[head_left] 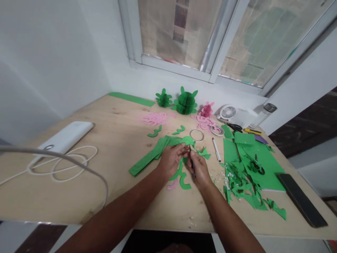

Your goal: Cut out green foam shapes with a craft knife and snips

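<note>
1. Left hand (170, 161): fingertips drawn together in a narrow pinch on a green paper piece (187, 140), which sits at the fingertips near the middle of the wooden table (113, 196).
2. Right hand (200, 168): closed round a dark slim tool (193, 168), its tip up at the paper; type of tool cannot be told. Hands close together.
3. Folded green strips (147, 160) run out to the left of the left hand, lying on the wood. Curved green cut-outs (185, 182) lie just below the hands, a pink scrap beside them.
4. Beyond the hands: two wavy green cut-outs (154, 132), a pink cut-out pile (155, 118), a thin ring (197, 135).
5. Right side: white pen (216, 150), then green scraps (242, 189) heaped partly over green sheets (275, 172).
6. By the wall: two green paper figures (185, 102), one pink figure (206, 111), white fan (228, 112).
</note>
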A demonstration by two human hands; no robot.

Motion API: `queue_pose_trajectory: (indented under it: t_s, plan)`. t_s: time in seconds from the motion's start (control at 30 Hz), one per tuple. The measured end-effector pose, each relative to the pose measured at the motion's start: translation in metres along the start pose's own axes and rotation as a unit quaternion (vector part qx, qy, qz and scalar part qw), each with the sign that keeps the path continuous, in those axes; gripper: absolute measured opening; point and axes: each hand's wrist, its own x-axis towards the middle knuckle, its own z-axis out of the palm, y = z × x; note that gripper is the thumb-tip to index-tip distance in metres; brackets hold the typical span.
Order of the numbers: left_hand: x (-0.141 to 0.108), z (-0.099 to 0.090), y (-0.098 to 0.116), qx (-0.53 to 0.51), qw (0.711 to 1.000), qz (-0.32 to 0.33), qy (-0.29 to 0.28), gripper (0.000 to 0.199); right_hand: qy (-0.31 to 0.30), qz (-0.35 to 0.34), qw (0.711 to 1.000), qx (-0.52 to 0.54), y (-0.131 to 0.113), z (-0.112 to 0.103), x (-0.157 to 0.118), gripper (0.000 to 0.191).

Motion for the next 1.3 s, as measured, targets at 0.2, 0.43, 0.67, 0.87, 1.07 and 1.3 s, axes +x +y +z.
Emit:
queue_pose_trajectory:
  t_s: [0.2,0.43,0.67,0.87,1.07,1.3]
  plan:
    - [-0.0007,-0.0001,0.0050,-0.026,0.999,0.012,0.021,0.018,-0.005,-0.006,1.000,-0.023,-0.0018,0.0008,-0.0026,0.049]
    - [-0.0067,0.0031,0.0037,-0.024,1.000,0.004,-0.007,0.018,0.000,-0.026,0.999,-0.040,0.0015,-0.0020,-0.0005,0.049]
    - [-0.0038,0.0003,0.0044,-0.022,1.000,0.000,0.007,0.017,-0.005,-0.032,0.998,-0.051,0.0021,-0.0027,-0.0006,0.050]
    - [0.0018,-0.0026,0.0047,-0.019,0.999,-0.006,0.036,0.014,-0.006,-0.028,0.998,-0.062,0.0055,-0.0060,-0.0005,0.048]
    - [0.0005,-0.0026,0.0049,0.002,0.998,0.023,0.051,0.016,0.006,-0.039,0.999,-0.029,0.0057,-0.0053,0.0004,0.047]
    - [-0.0011,-0.0044,0.0001,0.035,0.999,0.022,0.024,0.021,0.071,-0.062,0.995,0.012,0.0074,-0.0044,0.0039,0.035]
